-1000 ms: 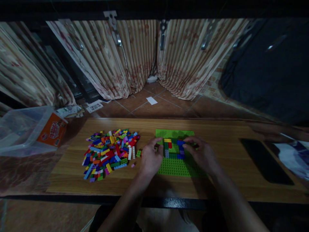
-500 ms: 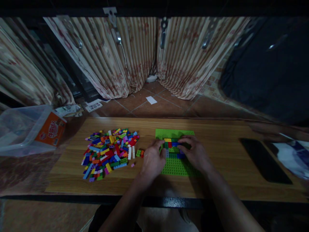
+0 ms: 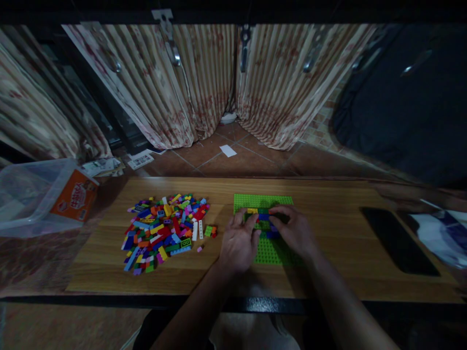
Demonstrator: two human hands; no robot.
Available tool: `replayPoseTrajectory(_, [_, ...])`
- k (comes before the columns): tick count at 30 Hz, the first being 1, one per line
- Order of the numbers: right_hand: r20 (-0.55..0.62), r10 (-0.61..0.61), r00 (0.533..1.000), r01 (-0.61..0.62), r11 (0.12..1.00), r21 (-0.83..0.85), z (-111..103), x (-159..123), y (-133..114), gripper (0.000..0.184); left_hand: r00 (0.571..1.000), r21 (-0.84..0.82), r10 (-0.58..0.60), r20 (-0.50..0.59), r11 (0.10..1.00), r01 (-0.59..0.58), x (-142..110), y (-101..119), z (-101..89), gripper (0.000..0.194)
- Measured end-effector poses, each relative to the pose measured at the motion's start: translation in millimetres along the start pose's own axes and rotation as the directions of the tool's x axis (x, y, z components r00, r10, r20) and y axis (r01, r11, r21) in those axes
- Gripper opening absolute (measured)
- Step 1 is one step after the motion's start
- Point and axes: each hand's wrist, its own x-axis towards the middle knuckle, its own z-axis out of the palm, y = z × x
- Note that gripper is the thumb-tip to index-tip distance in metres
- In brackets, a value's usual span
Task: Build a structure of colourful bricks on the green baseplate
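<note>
Head camera: the right hand (image 3: 291, 227) pinches a blue brick (image 3: 263, 217) by its end, near a yellow brick (image 3: 252, 211), over a green board (image 3: 272, 253); the left hand (image 3: 239, 243) curls beside them, its grip unclear; loose bricks (image 3: 164, 229) lie heaped leftward on the wooden table (image 3: 332, 209).

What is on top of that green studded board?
The green board carries bricks, including a yellow brick and blue bricks. The left hand and right hand cover parts; whatever lies beneath them cannot be seen.
</note>
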Motion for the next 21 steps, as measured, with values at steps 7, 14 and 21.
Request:
replayPoseTrajectory(7, [-0.020,0.056,0.998,-0.056,0.998,0.005,-0.7,3.4,0.3,0.019,0.999,0.163,0.016,0.029,0.986,-0.020,-1.3,6.1,7.8,0.045])
replayPoseTrajectory(14, [-0.051,0.064,0.997,-0.064,0.998,-0.010,3.5,5.1,-5.1,0.016,0.999,0.208,0.002,0.035,0.978,-0.009,-1.4,9.6,8.2,0.044])
replayPoseTrajectory(21, [-0.040,0.089,0.995,-0.088,0.996,0.008,4.6,7.4,-4.4,0.016,0.999,0.251,-0.003,0.043,0.968,-0.008,-0.6,14.7,7.0,0.044])
